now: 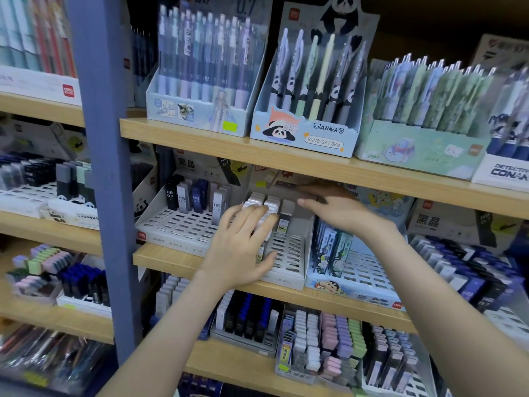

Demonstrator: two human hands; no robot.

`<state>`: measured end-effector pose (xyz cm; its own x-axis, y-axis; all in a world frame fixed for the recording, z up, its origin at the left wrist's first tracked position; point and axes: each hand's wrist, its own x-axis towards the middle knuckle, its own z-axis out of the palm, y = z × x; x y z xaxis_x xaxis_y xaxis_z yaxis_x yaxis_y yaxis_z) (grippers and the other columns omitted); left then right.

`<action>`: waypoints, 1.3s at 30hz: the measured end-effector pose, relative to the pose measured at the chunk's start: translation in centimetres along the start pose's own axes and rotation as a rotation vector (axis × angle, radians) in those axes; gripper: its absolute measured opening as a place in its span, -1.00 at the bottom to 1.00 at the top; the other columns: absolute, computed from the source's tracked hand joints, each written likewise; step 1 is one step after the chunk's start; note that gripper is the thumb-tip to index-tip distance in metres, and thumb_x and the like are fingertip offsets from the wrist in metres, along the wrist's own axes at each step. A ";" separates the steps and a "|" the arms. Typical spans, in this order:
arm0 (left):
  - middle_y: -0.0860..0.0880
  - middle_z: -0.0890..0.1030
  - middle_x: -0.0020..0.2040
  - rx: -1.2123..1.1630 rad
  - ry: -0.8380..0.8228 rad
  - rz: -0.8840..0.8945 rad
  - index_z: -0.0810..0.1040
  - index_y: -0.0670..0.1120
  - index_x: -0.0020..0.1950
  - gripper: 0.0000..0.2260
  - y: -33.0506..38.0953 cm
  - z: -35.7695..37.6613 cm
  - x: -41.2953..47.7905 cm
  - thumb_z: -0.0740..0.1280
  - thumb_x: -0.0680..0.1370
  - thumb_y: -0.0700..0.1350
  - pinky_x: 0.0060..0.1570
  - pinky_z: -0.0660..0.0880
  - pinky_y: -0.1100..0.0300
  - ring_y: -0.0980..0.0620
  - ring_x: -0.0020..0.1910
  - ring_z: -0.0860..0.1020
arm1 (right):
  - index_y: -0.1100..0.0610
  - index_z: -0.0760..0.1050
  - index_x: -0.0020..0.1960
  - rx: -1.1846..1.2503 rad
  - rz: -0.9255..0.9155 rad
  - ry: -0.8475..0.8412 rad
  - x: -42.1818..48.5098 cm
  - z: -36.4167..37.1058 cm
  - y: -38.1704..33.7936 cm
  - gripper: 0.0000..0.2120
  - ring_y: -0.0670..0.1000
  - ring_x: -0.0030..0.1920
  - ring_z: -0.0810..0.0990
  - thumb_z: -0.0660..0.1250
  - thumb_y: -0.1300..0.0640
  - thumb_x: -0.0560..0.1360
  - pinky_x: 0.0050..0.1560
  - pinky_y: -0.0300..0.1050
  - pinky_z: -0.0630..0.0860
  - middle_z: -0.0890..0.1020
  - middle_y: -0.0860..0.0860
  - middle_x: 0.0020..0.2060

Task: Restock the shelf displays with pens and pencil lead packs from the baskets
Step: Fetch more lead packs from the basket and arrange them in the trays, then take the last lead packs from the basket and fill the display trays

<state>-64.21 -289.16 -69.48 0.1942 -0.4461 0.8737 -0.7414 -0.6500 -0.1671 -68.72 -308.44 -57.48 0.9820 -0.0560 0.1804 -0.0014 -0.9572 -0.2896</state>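
Middle shelf, slotted tray (289, 253): left hand (243, 247) clamped on white lead packs (264, 203) (back rows); right hand (340, 209) spread flat, empty. Risk: neighbouring grey pack (287, 210) tipped by a nudge.

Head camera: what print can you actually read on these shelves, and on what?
"0.7": backing card of the top-left pen box
"SH176-07 | 36": front of the panda pen box
"DETECTIV CONA", cut off: white box
"HB 0.7": lead packs
"100": label on a grey lead pack
Tray-front print and price stickers: too blurred.
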 end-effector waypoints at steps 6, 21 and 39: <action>-0.15 0.48 0.26 -0.122 0.151 -0.049 0.42 -0.18 0.27 -0.61 8.4 -0.6 -3.0 0.31 0.48 -0.09 0.22 0.31 0.01 -0.09 0.23 0.43 | 0.07 0.50 0.26 0.104 -0.319 0.300 -9.4 0.8 1.7 -0.74 -0.05 0.17 0.44 0.18 0.07 0.62 0.04 -0.33 0.23 0.56 -0.03 0.11; -0.06 0.61 0.08 -0.456 -1.006 -0.021 0.54 -0.10 0.14 -0.64 26.4 8.4 -28.3 0.14 0.43 -0.04 0.06 0.43 0.12 -0.05 0.03 0.58 | 0.20 0.28 0.41 0.241 0.334 -0.462 -35.9 32.8 25.1 -0.60 0.15 0.23 0.45 0.10 0.17 0.59 0.18 -0.16 0.34 0.44 0.20 0.27; -0.06 0.58 0.25 -0.472 -1.190 0.112 0.61 -0.09 0.17 -0.64 25.6 11.5 -37.4 0.18 0.49 0.01 0.32 0.24 0.01 -0.04 0.24 0.52 | 0.01 -0.21 0.55 -0.246 0.065 -0.965 -35.9 50.0 30.5 -0.23 0.12 0.51 0.00 0.21 0.28 0.54 0.42 0.12 0.12 -0.01 -0.02 0.53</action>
<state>-83.05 -296.17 -111.66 0.3867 -0.9145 -0.1194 -0.8979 -0.4028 0.1775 -94.58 -321.44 -119.78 0.7113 0.0397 -0.7018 0.0075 -0.9988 -0.0489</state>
